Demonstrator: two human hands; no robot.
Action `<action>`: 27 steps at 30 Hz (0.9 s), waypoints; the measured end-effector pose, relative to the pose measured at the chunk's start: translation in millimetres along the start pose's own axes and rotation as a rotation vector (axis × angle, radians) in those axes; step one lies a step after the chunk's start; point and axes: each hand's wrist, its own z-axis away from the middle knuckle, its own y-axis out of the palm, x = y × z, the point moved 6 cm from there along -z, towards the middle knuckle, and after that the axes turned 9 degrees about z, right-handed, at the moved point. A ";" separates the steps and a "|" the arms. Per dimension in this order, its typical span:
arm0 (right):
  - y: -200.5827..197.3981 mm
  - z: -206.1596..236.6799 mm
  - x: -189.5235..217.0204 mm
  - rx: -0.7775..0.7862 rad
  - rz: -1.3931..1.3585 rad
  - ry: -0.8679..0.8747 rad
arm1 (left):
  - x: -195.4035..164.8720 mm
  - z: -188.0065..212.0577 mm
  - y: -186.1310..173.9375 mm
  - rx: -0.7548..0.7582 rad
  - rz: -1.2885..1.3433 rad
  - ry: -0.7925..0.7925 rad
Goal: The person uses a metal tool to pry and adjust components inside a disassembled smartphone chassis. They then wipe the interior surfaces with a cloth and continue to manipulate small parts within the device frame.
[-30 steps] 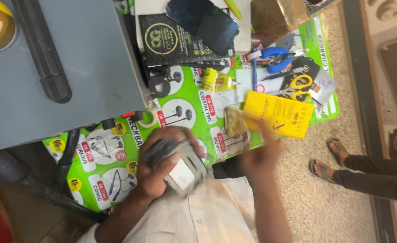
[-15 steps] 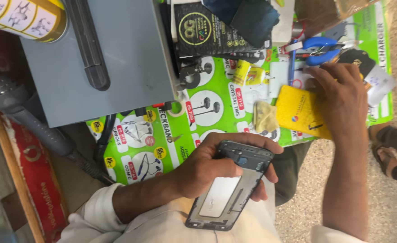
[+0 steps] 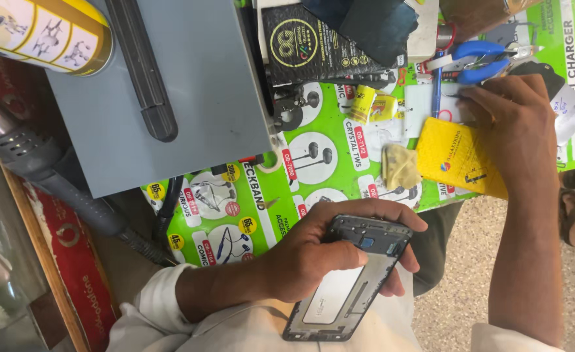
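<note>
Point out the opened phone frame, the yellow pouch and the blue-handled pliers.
opened phone frame (image 3: 349,287), head view, on its pale inner plate.
yellow pouch (image 3: 453,156), head view, on its flat middle.
blue-handled pliers (image 3: 480,62), head view, between the handles.

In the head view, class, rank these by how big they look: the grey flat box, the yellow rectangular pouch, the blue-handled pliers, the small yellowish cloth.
1. Grey flat box
2. Yellow rectangular pouch
3. Blue-handled pliers
4. Small yellowish cloth

We sat at a small phone repair stall. Pliers (image 3: 480,60), a heat gun (image 3: 36,163) and an opened phone frame (image 3: 352,280) lay over the green advertising mat (image 3: 313,176).
</note>
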 end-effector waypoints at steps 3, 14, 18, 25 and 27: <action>0.5 -0.9 1.8 0.002 0.071 -0.014 | -1.5 3.3 -0.3 0.009 -0.002 0.004; -5.4 66.8 -20.4 -0.613 -0.979 0.698 | -9.1 8.1 -3.7 -0.022 0.012 -0.011; -3.6 79.6 17.7 -0.842 -1.796 0.437 | -14.3 10.6 -4.1 -0.021 -0.037 -0.002; -13.3 84.7 70.0 -0.928 -2.504 0.178 | -19.1 15.2 -4.6 -0.024 -0.093 0.031; -24.3 84.5 93.9 -0.794 -2.413 0.031 | -19.1 16.2 -4.9 -0.025 -0.091 0.041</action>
